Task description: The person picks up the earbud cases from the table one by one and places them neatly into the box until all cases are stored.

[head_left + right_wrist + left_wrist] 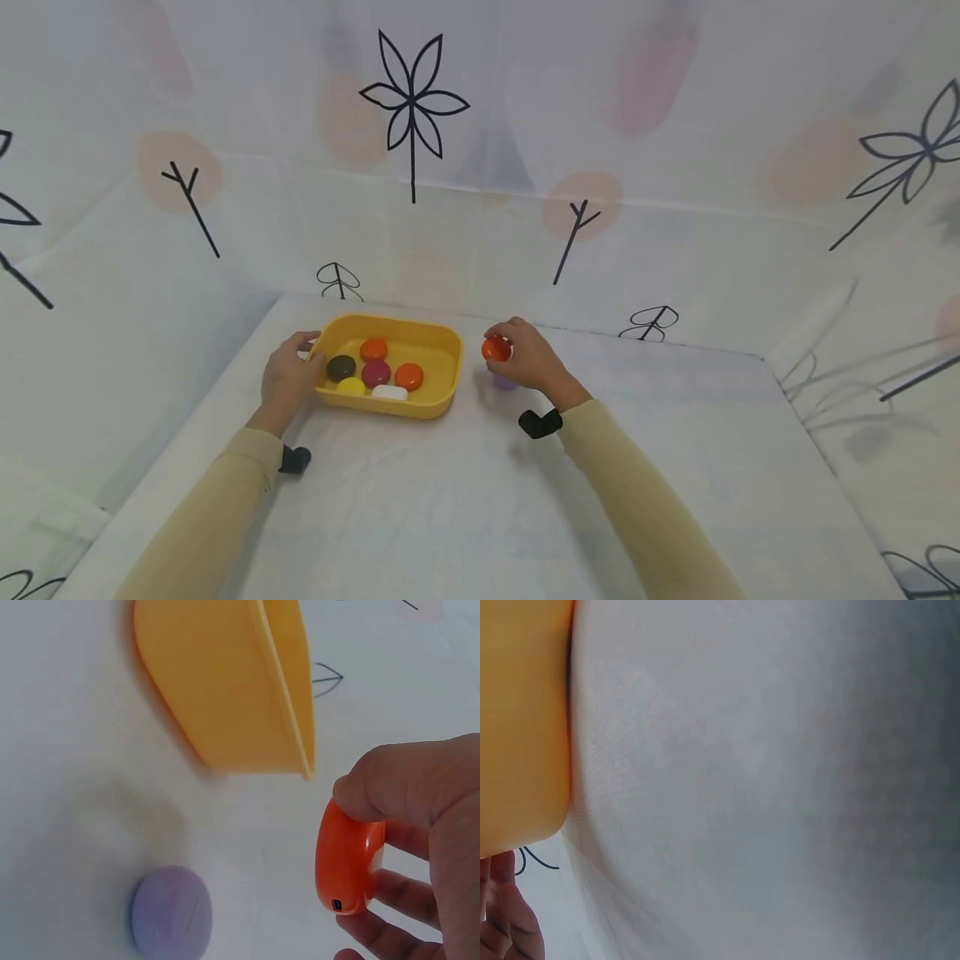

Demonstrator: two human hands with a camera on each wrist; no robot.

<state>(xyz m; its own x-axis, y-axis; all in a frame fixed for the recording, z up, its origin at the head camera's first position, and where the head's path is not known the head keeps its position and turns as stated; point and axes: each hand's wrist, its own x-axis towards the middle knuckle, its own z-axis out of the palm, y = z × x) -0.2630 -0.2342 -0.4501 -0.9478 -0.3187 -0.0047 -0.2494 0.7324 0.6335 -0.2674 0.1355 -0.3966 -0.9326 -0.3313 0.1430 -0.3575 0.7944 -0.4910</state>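
Note:
My left hand [288,373] grips the left end of a yellow tray [442,408], thumb over its rim. In the left wrist view, fingers [514,922] show beside the tray's wall [525,727]. Right of the tray, my right hand [531,360] pinches a glossy orange round piece [496,348] above the table. The right wrist view shows a small dark rectangular slot in the orange piece [341,862], which is held between thumb and fingers. Below it a purple round piece [172,915] lies on the table, partly hidden by the right hand in the head view.
Inside the tray lie two orange pieces [408,377], a dark one [341,368], a magenta one [376,373], a yellow one [351,386] and a white one [390,392]. A white cloth covers the table [420,508]; patterned fabric [480,250] hangs behind it.

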